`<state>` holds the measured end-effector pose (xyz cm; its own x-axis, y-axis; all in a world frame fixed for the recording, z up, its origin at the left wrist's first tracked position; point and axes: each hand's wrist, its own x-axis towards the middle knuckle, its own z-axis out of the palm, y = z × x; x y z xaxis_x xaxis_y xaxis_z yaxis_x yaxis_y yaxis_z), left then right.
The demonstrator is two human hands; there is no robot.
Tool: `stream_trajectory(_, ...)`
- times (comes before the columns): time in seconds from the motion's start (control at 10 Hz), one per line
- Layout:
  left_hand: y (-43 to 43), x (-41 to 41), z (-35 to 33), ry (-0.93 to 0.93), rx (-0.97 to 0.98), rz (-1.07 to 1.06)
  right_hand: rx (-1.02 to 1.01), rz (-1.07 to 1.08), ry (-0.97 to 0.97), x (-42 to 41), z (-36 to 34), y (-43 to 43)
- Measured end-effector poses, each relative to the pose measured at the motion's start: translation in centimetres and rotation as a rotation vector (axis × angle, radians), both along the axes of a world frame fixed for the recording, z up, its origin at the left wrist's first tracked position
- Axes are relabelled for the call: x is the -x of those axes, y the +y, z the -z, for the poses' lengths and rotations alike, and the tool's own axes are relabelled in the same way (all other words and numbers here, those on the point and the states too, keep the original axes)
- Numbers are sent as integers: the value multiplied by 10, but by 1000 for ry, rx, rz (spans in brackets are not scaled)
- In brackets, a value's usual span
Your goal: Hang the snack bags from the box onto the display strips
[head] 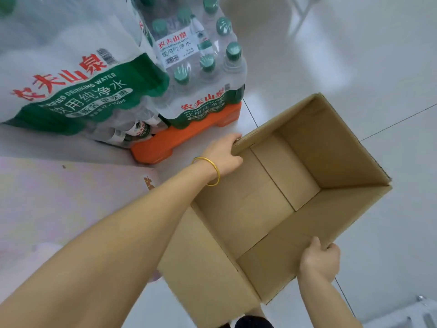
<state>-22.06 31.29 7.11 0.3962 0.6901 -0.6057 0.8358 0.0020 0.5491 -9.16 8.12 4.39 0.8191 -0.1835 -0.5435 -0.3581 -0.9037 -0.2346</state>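
Cardboard box (331, 147) spans between both grips: left hand (223, 155) clasps its far corner rim, right hand (320, 260) clenches round the near edge.

Bare forearms (no sleeves showing), with a thin gold bangle (207, 171) on the left wrist.

- An open cardboard box (331, 150), seen from above, inner bottom flaps showing.
- The left hand (222, 155), gold bangle (214, 172) at the wrist, grips its far-left rim.
- The right hand (320, 261) grips its near rim.
- Wrapped water bottle packs (71, 79) sit on an orange pallet (189, 138) to the left.
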Motion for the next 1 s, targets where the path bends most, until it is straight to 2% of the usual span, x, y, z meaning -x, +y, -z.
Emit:
stream_trajectory(0.2, 18, -44, -1, -120, -3, 17, -103, 65, -71, -34, -15, 24)
stream_trajectory(0.4, 36, -4, 29, -11, -69, -107, -206, 90, 55, 3, 13, 54)
stream_trajectory(0.6, 35, 83, 61, 194, -60, -158, -208, 73, 293, 73, 43, 62)
stream_trajectory(0.7, 35, 115, 69, 274, -76, -101, -217, 68, 426, 103, 61, 57)
stream_trajectory(0.9, 37, 123, 63, 326, -104, 43, -245, 189, 811, 124, 73, 47)
stream_trajectory(1.0, 26, 124, 47, 360, -95, -2, -198, 133, 929, 112, 49, 50)
